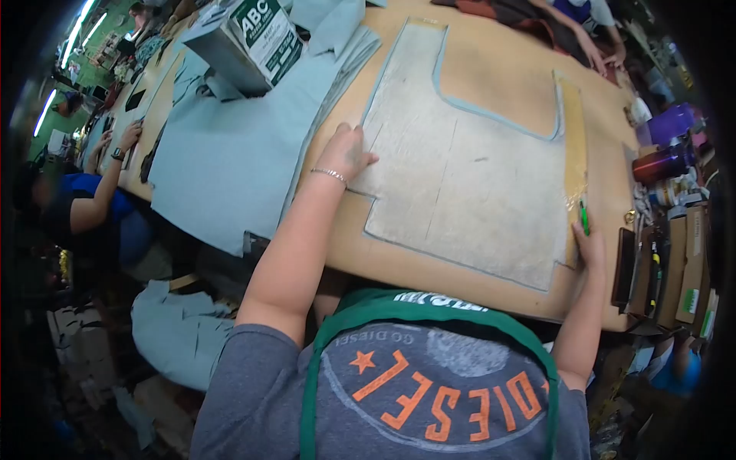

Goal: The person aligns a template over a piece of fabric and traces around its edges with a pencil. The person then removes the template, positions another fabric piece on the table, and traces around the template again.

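Note:
A large pale pattern piece (491, 184), with a deep curved cutout, lies flat on the tan table in front of me. Blue-grey edging runs along much of its outline, and yellow tape (573, 146) covers its right border. My left hand (349, 153) is at its left edge, fingers curled and thumb over the surface. At the lower right border, my right hand (590, 244) is closed around a green pen (584, 218) that points upward. Its fingers are partly hidden beside the taped edge.
Light blue sheets (230, 153) lie stacked on the left, with a metal ABC can (249, 46) on top. Purple bottles (663, 162) and cardboard pieces (690, 268) stand at right. One co-worker's hands (602, 57) are at the far edge; another person's arm (107, 180) is at left.

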`<action>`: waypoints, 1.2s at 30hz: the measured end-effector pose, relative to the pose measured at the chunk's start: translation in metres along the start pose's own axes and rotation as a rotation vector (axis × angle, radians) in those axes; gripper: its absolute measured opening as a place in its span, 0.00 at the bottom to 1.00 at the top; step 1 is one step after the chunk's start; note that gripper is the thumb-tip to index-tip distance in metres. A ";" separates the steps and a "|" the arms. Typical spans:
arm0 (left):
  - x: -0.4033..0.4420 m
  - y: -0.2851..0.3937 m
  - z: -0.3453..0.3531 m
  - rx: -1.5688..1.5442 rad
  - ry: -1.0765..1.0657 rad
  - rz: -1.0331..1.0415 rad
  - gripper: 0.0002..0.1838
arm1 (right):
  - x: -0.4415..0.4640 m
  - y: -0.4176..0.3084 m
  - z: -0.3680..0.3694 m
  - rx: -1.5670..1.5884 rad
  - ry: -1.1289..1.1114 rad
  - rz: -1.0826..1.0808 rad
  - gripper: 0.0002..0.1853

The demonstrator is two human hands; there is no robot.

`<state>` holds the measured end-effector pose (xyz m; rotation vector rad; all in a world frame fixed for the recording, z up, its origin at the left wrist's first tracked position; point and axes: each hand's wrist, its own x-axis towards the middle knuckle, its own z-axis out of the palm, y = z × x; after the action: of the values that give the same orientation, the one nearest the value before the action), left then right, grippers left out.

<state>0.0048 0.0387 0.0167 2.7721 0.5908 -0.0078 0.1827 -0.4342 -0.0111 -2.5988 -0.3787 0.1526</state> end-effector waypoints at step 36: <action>-0.013 -0.047 0.000 -0.036 -0.193 0.127 0.53 | -0.073 -0.317 0.187 1.035 -0.435 -0.274 0.07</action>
<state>-0.0257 0.0749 0.0041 2.7267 0.3613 -0.2314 0.0043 -0.1036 -0.0125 -1.4665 -0.6003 0.6313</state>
